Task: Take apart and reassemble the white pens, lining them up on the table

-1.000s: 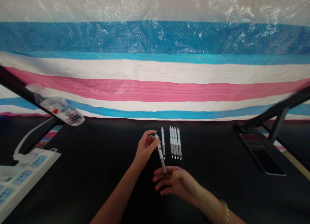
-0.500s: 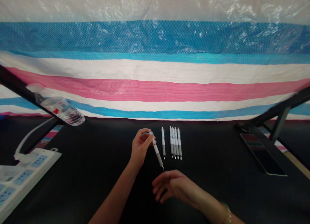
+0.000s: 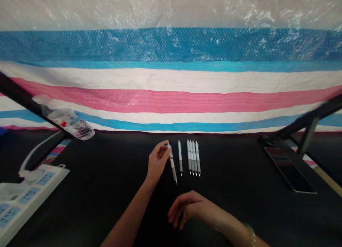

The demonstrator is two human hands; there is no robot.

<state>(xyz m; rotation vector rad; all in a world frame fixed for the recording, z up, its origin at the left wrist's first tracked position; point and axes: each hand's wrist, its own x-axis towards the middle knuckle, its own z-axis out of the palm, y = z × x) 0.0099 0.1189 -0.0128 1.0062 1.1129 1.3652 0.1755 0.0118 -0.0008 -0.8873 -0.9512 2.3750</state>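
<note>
Between the thumb and fingers of my left hand (image 3: 158, 160) is the upper end of a white pen with a grey grip (image 3: 173, 167). Its tip points down toward me. Just right of it a similar pen (image 3: 180, 158) lies by itself on the black table (image 3: 112, 190). Further right, several matching pens (image 3: 193, 158) lie side by side, tips toward me. My right hand (image 3: 188, 208) hovers nearer to me, below the held pen, its fingers apart and loosely curved with nothing in them.
A phone (image 3: 290, 169) lies at the right near a black support bar (image 3: 307, 134). On the left are a white power strip (image 3: 29, 197) with a plugged-in cable and a tilted plastic bottle (image 3: 72, 123). A striped sheet (image 3: 171, 101) hangs behind the table.
My left hand has brought the held pen closer to the single pen and more nearly in line with it, its tip drawing away from my right hand. My right hand has barely moved.
</note>
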